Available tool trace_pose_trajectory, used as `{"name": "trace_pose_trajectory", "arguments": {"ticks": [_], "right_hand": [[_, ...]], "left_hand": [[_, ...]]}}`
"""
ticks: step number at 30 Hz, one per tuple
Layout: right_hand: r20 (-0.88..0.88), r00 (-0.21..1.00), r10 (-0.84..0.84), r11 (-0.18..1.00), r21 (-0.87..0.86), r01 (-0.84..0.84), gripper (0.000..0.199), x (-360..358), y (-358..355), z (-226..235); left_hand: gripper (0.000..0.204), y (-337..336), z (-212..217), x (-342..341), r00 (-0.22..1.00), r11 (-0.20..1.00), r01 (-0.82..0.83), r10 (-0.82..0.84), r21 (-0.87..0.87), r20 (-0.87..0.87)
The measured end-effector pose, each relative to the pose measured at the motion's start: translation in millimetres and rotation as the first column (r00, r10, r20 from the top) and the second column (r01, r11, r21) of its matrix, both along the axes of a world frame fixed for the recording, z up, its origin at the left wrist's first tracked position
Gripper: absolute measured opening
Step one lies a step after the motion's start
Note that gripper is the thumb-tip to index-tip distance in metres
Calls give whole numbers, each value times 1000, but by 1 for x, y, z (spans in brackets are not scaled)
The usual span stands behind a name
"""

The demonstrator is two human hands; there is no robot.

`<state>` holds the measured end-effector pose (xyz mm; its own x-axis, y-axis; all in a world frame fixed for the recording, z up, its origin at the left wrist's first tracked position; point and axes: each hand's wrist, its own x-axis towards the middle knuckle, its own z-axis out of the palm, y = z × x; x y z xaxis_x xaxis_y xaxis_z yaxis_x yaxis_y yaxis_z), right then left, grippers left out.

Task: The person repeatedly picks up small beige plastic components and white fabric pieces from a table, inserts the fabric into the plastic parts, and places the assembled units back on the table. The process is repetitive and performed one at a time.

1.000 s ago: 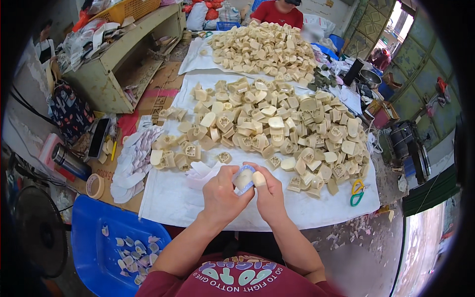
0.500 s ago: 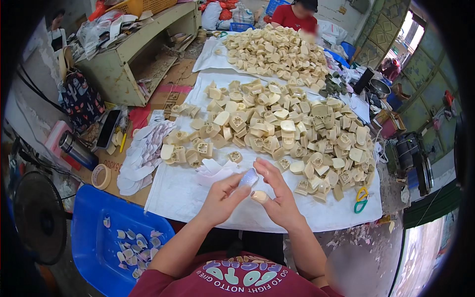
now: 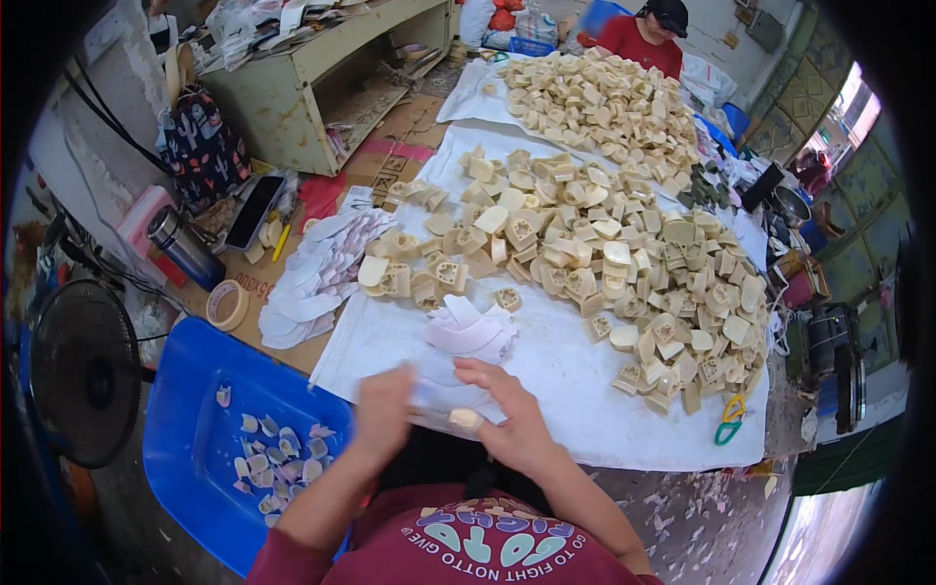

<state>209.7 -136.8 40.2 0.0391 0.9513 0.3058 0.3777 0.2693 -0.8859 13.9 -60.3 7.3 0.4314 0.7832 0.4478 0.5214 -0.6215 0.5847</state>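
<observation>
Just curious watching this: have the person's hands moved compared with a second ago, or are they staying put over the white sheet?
Yes. Both the left hand and right hand have drawn back toward the body, to the near edge of the white sheet.

- A pale green shelf unit [image 3: 322, 88] stands at eleven o'clock, its top heaped with papers.
- A black fan [image 3: 83, 370] sits on the floor at nine o'clock, just beside a blue plastic chair [image 3: 195, 419].
- Flattened cardboard [image 3: 380, 161] covers the floor between the shelf unit and the white cloth [image 3: 546, 380].
- Daylight enters through green-framed windows [image 3: 829, 117] at two o'clock.
- The grey floor [image 3: 702, 517] at five o'clock is littered with pale scraps.
</observation>
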Motion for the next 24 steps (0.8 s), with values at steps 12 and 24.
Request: {"name": "trace_pose_trajectory", "arguments": {"ticks": [12,24], "right_hand": [[551,803,-226,968,221,121,27,17,66,-43],[241,907,-345,918,289,272,24,43,52,-48]], "left_hand": [[45,-53,-88,-225,511,512,-854,795,-91,-326],[63,39,-7,56,931,942,294,-244,-160,271]]}}
